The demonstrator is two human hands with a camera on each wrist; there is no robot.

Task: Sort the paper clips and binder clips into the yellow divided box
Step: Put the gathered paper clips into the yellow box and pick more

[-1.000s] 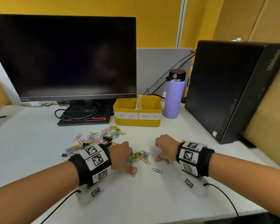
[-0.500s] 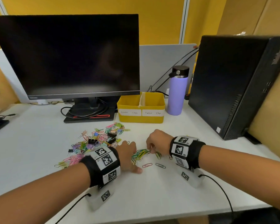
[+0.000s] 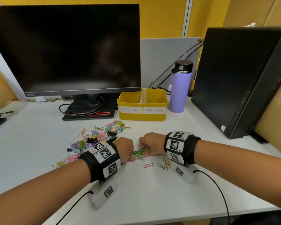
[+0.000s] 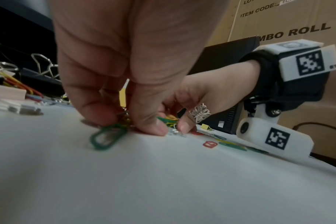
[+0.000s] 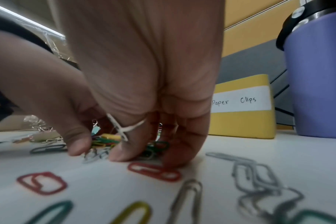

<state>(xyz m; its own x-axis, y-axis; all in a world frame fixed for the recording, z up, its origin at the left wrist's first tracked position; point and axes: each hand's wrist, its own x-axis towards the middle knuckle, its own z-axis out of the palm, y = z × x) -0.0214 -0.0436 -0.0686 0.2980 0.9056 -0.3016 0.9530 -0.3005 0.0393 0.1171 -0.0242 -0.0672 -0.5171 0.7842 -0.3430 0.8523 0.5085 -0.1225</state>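
A small heap of coloured paper clips (image 3: 139,152) lies on the white table (image 3: 152,200) between my hands. My left hand (image 3: 131,155) curls its fingers and thumb round the heap's left side, pinching green clips (image 4: 108,136). From the right, my right hand (image 3: 145,151), with a ring on it, closes its fingertips (image 5: 119,156) on the same heap. A larger mixed pile of paper clips and black binder clips (image 3: 96,138) spreads out left of my left wrist. The yellow divided box (image 3: 141,116) stands behind, labelled Binder Clips left and Paper Clips right.
Loose red (image 3: 148,165), green and yellow paper clips (image 3: 165,165) lie under my right wrist. A black monitor (image 3: 65,49) with cables at its stand (image 3: 88,111), a purple bottle (image 3: 180,90) and a black computer tower (image 3: 238,78) line the back.
My two hands have come closer together and pushed the clips between them into a tighter bunch. A few single clips are left behind near my right wrist.
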